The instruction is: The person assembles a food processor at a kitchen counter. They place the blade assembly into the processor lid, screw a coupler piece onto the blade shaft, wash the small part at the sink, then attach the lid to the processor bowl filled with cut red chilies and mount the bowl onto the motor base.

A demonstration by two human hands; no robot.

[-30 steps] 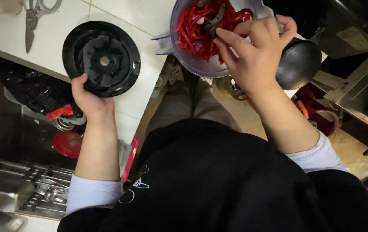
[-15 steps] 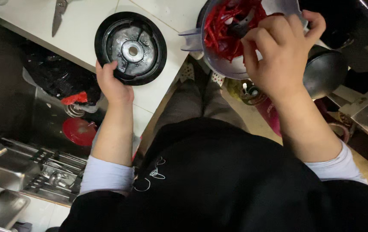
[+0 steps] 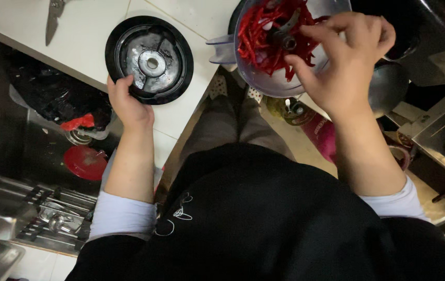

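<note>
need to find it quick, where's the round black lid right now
In the head view the round black lid lies flat on the white counter, upper left, its near edge under the left hand, left of the clear bowl of red strips.

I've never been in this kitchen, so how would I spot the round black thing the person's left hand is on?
Find the white tiled counter at the top of the view. Near its edge lies the black round lid, flat, with the left hand gripping its near rim. Unlike the clear bowl of red chilli strips under the right hand, it is empty, with a shiny metal hub in the middle.
</note>
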